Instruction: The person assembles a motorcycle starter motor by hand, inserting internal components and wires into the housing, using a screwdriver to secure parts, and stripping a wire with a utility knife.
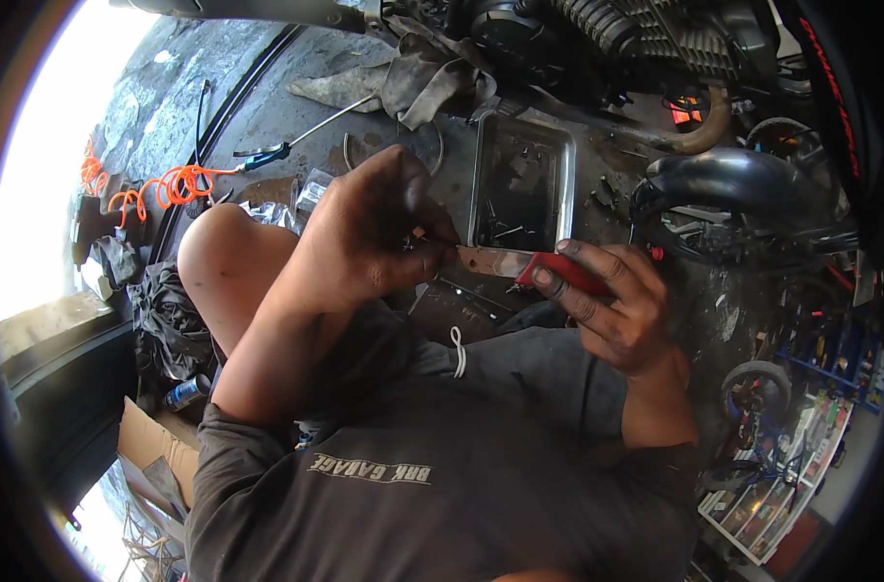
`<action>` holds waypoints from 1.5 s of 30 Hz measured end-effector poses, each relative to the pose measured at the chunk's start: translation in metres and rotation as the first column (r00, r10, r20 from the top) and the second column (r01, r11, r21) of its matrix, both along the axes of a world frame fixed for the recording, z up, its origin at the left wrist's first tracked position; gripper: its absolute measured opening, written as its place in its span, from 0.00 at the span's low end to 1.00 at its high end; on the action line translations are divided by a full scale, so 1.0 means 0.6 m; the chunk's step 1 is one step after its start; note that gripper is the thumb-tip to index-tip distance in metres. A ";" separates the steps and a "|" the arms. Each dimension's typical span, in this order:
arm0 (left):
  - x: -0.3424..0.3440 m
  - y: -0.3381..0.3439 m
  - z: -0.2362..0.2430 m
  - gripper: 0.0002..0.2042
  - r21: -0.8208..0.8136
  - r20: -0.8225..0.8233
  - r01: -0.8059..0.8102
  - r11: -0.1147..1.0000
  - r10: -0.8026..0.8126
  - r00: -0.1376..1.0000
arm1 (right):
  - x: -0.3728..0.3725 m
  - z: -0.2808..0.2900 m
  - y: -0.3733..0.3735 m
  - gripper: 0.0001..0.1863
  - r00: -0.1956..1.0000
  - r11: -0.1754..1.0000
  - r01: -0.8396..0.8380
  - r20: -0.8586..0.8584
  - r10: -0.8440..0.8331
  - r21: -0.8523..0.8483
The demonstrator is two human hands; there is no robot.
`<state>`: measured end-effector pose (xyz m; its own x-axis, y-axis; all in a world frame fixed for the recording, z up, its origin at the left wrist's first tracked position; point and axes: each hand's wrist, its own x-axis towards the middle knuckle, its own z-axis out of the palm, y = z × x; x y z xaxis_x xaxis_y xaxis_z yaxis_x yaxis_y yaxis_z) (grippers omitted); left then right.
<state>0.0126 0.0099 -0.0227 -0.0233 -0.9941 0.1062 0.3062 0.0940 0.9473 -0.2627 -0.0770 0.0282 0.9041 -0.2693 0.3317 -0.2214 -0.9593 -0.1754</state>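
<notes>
My right hand (pixel 621 301) grips the red handle (pixel 576 275) of a flat-bladed tool between thumb and fingers. The tool's flat strip (pixel 495 262), silver near the handle and brownish toward its end, points left. At that end is my left hand (pixel 379 228), raised over my left knee with its fingers curled and pinched. A small tan bit (pixel 419 233) shows between those fingers. The rest of what the left hand grips is hidden, and I cannot tell whether it also pinches the strip.
Beyond my hands a metal tray (pixel 570 175) with small parts lies on the floor. An engine (pixel 597 39) is at the top, with a dark curved fender (pixel 742 179) at right. Rags (pixel 432 78), a blue air gun (pixel 265 155) and its orange coiled hose (pixel 182 184) lie farther left.
</notes>
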 end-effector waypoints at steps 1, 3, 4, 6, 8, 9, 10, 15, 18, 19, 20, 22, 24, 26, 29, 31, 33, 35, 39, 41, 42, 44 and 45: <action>0.001 0.000 0.002 0.18 -0.001 0.002 -0.002 1.000 0.002 1.000 | -0.001 -0.004 0.000 0.28 1.000 0.993 0.010 -0.003 -0.010 0.121; 0.000 0.001 0.003 0.19 -0.035 0.005 -0.015 0.999 0.015 1.000 | 0.008 -0.008 0.005 0.28 0.998 0.968 0.009 0.058 -0.024 0.251; -0.001 0.002 0.005 0.19 -0.033 0.005 -0.016 0.999 0.016 1.000 | 0.011 -0.009 0.007 0.28 0.992 0.926 0.002 0.114 -0.048 0.377; -0.003 0.002 0.009 0.20 -0.011 -0.027 -0.049 0.999 0.048 0.998 | 0.012 0.002 0.010 0.29 0.993 0.870 0.017 0.093 -0.073 0.493; -0.004 0.001 0.006 0.20 -0.001 -0.062 -0.044 0.999 0.044 0.997 | 0.009 0.003 0.016 0.30 0.993 0.799 0.035 0.069 -0.095 0.600; -0.004 0.001 0.006 0.21 0.006 -0.094 -0.040 0.999 0.040 0.995 | 0.007 0.000 0.019 0.30 0.990 0.731 0.043 0.068 -0.121 0.682; -0.004 0.002 0.008 0.21 0.006 -0.092 -0.041 0.999 0.041 0.995 | 0.005 -0.001 0.020 0.30 0.987 0.653 0.048 0.064 -0.146 0.755; -0.005 -0.001 0.010 0.19 -0.053 0.276 -0.123 0.991 0.133 0.952 | -0.011 0.001 0.014 0.26 0.982 0.119 0.090 -0.068 -0.178 0.989; -0.008 -0.005 0.008 0.19 -0.174 0.335 -0.147 0.974 0.198 0.921 | -0.014 -0.003 0.002 0.24 0.981 -0.345 0.002 -0.068 -0.180 0.939; -0.010 -0.006 0.010 0.19 -0.173 0.334 -0.144 0.974 0.195 0.922 | -0.014 -0.004 -0.001 0.24 0.984 -0.571 -0.065 -0.042 -0.172 0.818; -0.012 -0.004 0.012 0.19 -0.183 0.318 -0.169 0.969 0.221 0.922 | -0.015 -0.009 -0.001 0.24 0.984 -0.572 -0.066 -0.043 -0.174 0.818; -0.011 -0.005 0.012 0.19 -0.195 0.299 -0.195 0.961 0.248 0.921 | -0.015 -0.022 0.001 0.28 0.976 -0.707 -0.148 -0.014 -0.217 0.692; -0.004 -0.006 0.005 0.19 -0.172 0.305 -0.152 0.973 0.200 0.931 | -0.014 -0.025 0.011 0.25 0.976 -0.487 -0.077 -0.033 -0.213 0.870; -0.004 -0.004 0.007 0.19 -0.090 0.272 -0.146 0.985 0.165 0.948 | -0.008 -0.028 0.017 0.24 0.976 -0.229 0.000 -0.050 -0.212 0.973; -0.003 -0.003 0.005 0.19 -0.003 0.202 -0.117 0.993 0.115 0.973 | 0.004 -0.030 0.021 0.25 0.982 0.545 0.045 0.063 -0.178 0.837; 0.000 -0.004 0.002 0.20 -0.001 0.163 -0.097 0.995 0.096 0.982 | 0.010 -0.017 0.019 0.26 0.991 0.846 0.089 0.040 -0.129 0.525; 0.004 -0.001 0.001 0.20 0.029 0.160 -0.068 0.997 0.062 0.985 | 0.006 -0.005 0.007 0.27 0.998 0.952 0.058 -0.004 -0.060 0.301; -0.002 0.001 0.005 0.21 0.063 0.059 -0.043 0.997 0.039 0.998 | 0.006 0.004 0.004 0.28 0.998 0.998 0.001 -0.062 0.003 0.064; -0.002 0.003 0.009 0.22 0.072 0.000 -0.027 0.997 0.027 1.000 | 0.001 -0.005 0.007 0.28 1.000 0.999 0.010 -0.029 -0.009 0.054; 0.000 0.005 0.011 0.22 0.058 0.026 -0.029 0.998 0.027 0.999 | 0.002 -0.010 0.009 0.29 1.000 0.985 0.011 -0.008 -0.010 0.171; 0.000 0.007 0.009 0.23 0.046 0.049 -0.028 0.999 0.026 0.998 | 0.005 -0.012 0.013 0.29 0.999 0.943 0.014 0.039 -0.029 0.331; -0.002 0.008 0.009 0.22 0.032 0.068 -0.044 0.999 0.042 0.997 | 0.010 -0.014 0.017 0.30 0.995 0.876 0.008 0.083 -0.055 0.483; -0.003 0.008 0.009 0.22 0.016 0.086 -0.058 0.998 0.057 0.995 | 0.012 -0.014 0.020 0.28 0.990 0.833 -0.011 0.120 -0.067 0.554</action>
<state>0.0109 0.0148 -0.0173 0.0257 -0.9958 0.0874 0.2189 0.0910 0.9715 -0.2553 -0.0653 0.0197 0.8530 -0.4670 0.2329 -0.1847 -0.6876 -0.7022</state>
